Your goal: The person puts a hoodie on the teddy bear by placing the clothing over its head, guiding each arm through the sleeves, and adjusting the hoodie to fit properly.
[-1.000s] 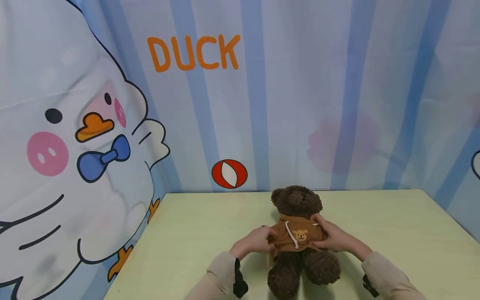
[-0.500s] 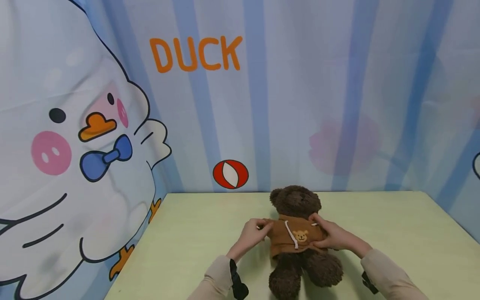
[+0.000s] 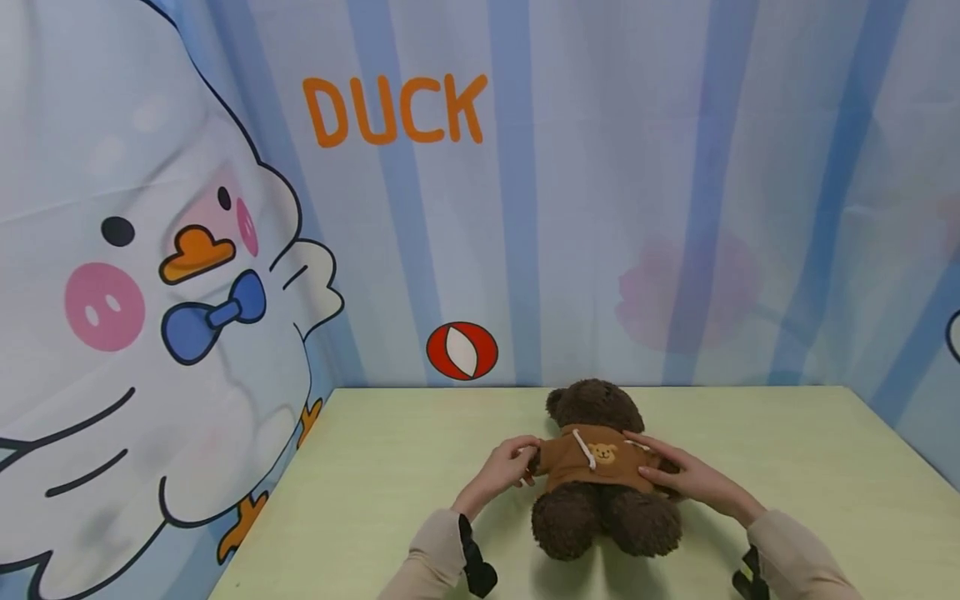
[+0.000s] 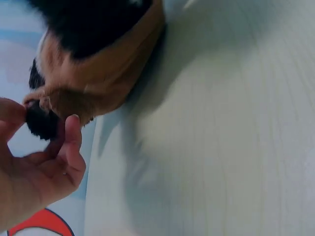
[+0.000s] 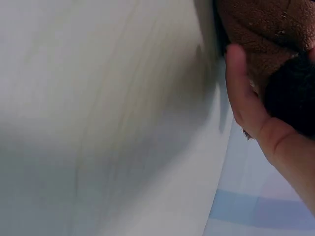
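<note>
A dark brown teddy bear (image 3: 600,407) in an orange-brown hoodie (image 3: 573,462) with white drawstrings faces up in the middle of the head view, its legs pointing at the viewer and a shadow under them. My left hand (image 3: 501,473) pinches the paw at the end of its sleeve. The left wrist view shows that dark paw (image 4: 42,120) between thumb and fingers. On the opposite side my right hand (image 3: 697,479) grips the other arm, fingers on the chest and thumb below. In the right wrist view the thumb lies along the brown fleece (image 5: 261,29), beside dark fur.
The bear is over a pale yellow table (image 3: 405,467). Behind it hangs a blue-striped curtain (image 3: 577,192) printed with a duck (image 3: 202,400), a ball and the word DUCK. Beige sleeves and black wrist straps (image 3: 476,558) are on both arms.
My left hand has moved from the hoodie's side out to the paw. The bear has tipped back, its feet rising and its head dropping slightly. My right hand has shifted outward, fingers straighter.
</note>
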Tool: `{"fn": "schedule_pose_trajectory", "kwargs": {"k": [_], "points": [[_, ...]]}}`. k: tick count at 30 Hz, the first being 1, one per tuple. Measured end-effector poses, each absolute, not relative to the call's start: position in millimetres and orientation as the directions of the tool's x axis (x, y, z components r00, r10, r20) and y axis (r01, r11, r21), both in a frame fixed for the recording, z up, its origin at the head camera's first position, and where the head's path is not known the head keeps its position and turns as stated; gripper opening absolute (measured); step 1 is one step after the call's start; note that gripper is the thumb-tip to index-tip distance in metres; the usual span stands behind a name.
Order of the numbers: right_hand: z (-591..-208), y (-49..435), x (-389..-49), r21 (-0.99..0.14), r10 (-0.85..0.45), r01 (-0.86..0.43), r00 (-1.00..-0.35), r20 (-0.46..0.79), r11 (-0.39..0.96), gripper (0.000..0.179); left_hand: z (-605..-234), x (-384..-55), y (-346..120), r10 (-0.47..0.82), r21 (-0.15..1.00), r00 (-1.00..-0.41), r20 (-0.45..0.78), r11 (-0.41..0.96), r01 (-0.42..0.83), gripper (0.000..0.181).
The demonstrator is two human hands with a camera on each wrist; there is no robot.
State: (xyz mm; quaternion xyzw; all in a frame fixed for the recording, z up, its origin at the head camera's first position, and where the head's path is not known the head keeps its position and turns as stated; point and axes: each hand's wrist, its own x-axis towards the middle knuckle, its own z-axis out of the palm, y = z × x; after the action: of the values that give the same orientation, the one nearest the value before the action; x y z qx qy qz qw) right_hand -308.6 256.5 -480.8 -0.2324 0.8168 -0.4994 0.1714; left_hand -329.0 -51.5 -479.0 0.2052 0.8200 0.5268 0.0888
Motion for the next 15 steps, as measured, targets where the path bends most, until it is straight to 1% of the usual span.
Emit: {"fn": "schedule_pose_trajectory", "kwargs": {"k": [2,5,8,10,12,15], "points": [[-479,258,-308,-0.923,-0.571,-0.159,-0.817,-0.075,0.350,0.062,-479,-328,-47,0.437,0.855,-0.891,0.119,0.412,0.316,0.025],[-476,257,-307,-0.938,-0.592,-0.134,-0.801,-0.088,0.321,0.064,-478,-327,-42,0.440,0.758,-0.866,0.239,0.473,0.450,0.015],[-476,257,-308,-0.932,-0.593,-0.152,-0.802,-0.078,0.329,0.062,-479,-328,-39,0.413,0.700,-0.855,0.313,0.508,0.501,0.009],[-476,255,-309,-0.920,-0.570,-0.164,-0.818,-0.074,0.356,0.060,-482,-330,-39,0.394,0.718,-0.865,0.309,0.499,0.484,0.008],[-478,254,-310,-0.905,-0.525,-0.184,-0.850,-0.050,0.384,0.057,-484,-331,-39,0.379,0.753,-0.877,0.295,0.473,0.458,0.008],[-481,250,-309,-0.865,-0.389,-0.217,-0.921,0.028,0.452,0.047,-488,-332,-45,0.390,0.769,-0.866,0.314,0.431,0.473,0.006]]}}
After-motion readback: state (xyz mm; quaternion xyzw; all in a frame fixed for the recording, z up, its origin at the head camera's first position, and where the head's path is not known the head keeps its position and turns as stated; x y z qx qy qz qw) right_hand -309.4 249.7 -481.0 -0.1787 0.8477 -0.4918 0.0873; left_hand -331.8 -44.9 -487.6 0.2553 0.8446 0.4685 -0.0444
